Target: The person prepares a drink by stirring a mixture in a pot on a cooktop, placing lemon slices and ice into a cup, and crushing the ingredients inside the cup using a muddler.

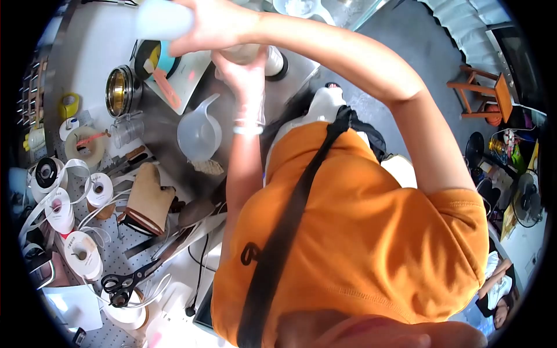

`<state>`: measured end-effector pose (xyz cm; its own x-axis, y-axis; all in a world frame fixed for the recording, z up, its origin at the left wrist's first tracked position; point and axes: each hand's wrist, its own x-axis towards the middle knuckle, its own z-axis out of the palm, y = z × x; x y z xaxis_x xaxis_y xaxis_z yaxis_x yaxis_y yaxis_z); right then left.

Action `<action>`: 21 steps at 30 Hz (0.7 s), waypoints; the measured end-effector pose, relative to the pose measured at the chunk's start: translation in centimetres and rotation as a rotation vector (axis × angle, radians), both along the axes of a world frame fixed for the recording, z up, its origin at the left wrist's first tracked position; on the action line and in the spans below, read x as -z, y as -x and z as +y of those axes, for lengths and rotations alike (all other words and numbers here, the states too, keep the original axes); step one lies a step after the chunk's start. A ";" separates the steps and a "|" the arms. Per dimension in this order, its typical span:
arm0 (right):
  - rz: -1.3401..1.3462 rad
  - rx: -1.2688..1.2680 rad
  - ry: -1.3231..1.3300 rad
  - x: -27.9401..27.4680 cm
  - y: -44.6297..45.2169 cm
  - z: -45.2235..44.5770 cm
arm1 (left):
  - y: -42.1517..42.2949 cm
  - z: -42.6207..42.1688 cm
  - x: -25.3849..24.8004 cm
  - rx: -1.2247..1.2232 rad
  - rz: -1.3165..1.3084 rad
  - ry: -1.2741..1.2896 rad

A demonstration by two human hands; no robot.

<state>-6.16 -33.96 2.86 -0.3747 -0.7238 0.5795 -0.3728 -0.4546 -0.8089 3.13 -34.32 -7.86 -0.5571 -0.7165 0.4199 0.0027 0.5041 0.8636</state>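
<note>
My right hand [214, 26] reaches across the top of the view, its fingers wrapped around a whitish, motion-blurred container [166, 21]; its exact kind does not show. Just below, my left hand [245, 75] is raised with its fingers curled around a translucent container [241, 54], partly covered by my right forearm. A clear measuring jug [198, 138] with a handle stands on the metal surface left of my left wrist. Beyond it, a pink spatula [167, 89] leans out of a teal-rimmed bowl [168, 62] that has something yellow inside.
On the left are a gold-lined metal tin [120, 91], a beige oven mitt [148, 197], several ribbon spools [83, 254], black scissors [125, 285] and yellow tape [68, 105]. A white cylindrical container [275, 62] stands by my hands. A wooden chair [484, 95] and another person [497, 290] are at right.
</note>
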 end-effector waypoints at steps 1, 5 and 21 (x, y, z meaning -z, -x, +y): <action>0.012 -0.026 0.044 -2.6 -0.4 0.9 | 0.5 -0.3 0.3 -0.004 0.006 0.000; 0.028 -0.071 0.176 -5.9 0.0 3.3 | 0.5 -1.1 1.9 0.026 0.133 -0.026; -0.009 0.004 0.217 0.1 1.5 0.1 | -0.1 -1.1 1.8 -0.109 -0.165 0.089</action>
<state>-7.64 -33.88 2.79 -0.3828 -0.5812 0.7181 -0.3681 -0.6170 -0.6956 3.23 -35.38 -9.68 -0.5447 -0.7406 0.3935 -0.1940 0.5677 0.8000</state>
